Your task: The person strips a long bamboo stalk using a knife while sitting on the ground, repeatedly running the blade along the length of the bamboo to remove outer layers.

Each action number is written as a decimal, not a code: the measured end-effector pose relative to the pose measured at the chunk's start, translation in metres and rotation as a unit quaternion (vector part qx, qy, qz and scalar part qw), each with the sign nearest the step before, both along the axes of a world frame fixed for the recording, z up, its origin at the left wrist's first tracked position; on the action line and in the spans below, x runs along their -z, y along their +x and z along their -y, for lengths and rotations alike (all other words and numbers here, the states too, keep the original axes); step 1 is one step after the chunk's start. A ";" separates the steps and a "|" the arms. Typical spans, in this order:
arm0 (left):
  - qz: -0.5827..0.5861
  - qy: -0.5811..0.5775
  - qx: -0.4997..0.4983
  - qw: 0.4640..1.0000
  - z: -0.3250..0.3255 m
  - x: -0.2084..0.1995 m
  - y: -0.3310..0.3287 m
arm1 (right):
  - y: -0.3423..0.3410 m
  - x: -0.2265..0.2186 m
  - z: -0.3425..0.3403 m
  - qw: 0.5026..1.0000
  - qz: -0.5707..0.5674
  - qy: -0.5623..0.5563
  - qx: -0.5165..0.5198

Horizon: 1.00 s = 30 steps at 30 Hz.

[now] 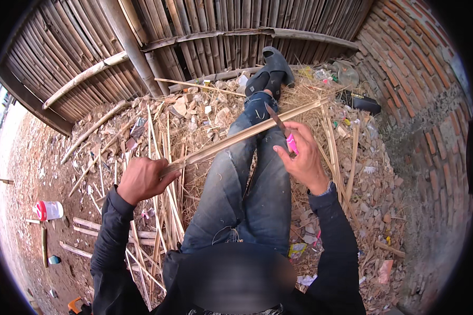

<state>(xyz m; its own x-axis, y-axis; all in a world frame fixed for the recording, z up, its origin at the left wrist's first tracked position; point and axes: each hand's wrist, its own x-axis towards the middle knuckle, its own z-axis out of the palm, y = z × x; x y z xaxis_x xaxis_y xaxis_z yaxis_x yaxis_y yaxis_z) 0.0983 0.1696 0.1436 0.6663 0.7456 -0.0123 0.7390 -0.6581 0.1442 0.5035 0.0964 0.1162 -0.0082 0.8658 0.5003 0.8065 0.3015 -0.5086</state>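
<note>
A long split bamboo strip (231, 139) lies slantwise across my outstretched legs, its far end up to the right. My left hand (146, 180) is closed around the near left end of it. In my right hand (303, 156) is a knife (276, 116) with a dark blade and a pink-wrapped handle. The blade points up and to the left, crossing over the strip near its right part. Whether the edge bites into the bamboo cannot be made out.
Several thin bamboo strips (168, 205) lie on the littered ground to my left, with more strips (333, 152) at right. A white tub with a red lid (49, 210) stands far left. Bamboo wall (215, 52) ahead, brick wall (431, 121) right. A black object (358, 101) lies near the brick.
</note>
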 end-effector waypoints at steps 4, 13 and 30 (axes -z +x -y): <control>-0.016 0.148 0.097 0.984 -0.031 -0.065 0.002 | 0.028 -0.017 -0.030 0.993 0.088 0.029 -0.077; -0.069 0.366 0.164 0.913 -0.085 -0.150 -0.007 | 0.011 -0.056 -0.036 0.989 0.095 -0.097 -0.059; 0.424 -0.221 0.011 0.878 0.032 0.070 0.146 | -0.036 -0.064 -0.086 0.774 -0.620 0.122 0.040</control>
<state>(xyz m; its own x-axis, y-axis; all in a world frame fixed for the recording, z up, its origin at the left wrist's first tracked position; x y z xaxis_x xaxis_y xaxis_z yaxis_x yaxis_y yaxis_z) 0.2448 0.1379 0.0733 0.5895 0.7801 0.2095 0.2308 -0.4112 0.8818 0.4678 0.1823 0.1800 0.6577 0.7173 0.2300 -0.2349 0.4854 -0.8422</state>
